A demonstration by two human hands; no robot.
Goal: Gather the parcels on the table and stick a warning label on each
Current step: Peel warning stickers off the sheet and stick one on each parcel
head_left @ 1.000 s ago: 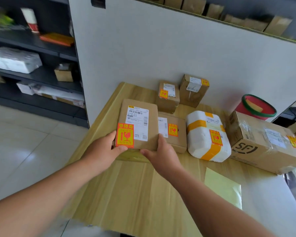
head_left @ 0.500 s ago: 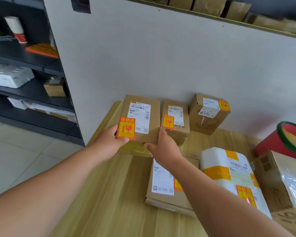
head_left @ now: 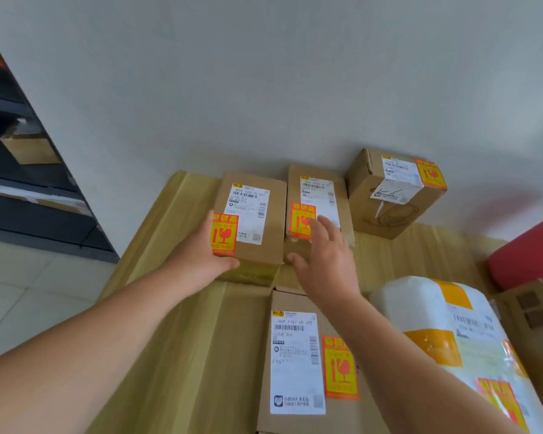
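Observation:
A flat brown parcel (head_left: 254,242) with a white shipping label and an orange warning label (head_left: 224,234) lies at the table's back left, against the wall. My left hand (head_left: 206,256) grips its near left corner, thumb along the front edge. My right hand (head_left: 325,255) is off it, fingers spread, hovering over the near end of a second labelled parcel (head_left: 318,191) right beside the first. A cube-shaped parcel (head_left: 386,195) with a warning label stands further right by the wall. A flat labelled parcel (head_left: 298,361) lies near me under my right forearm.
A white bag parcel (head_left: 445,327) with orange tape lies at the right, a larger brown box (head_left: 530,311) beyond it and a red bucket (head_left: 524,255) behind that. The wooden table (head_left: 185,339) ends at the left over tiled floor; dark shelves (head_left: 29,183) stand far left.
Both hands carried the flat parcel back to the wall and set it beside the second parcel. My right hand has let go and opened; my view moved closer.

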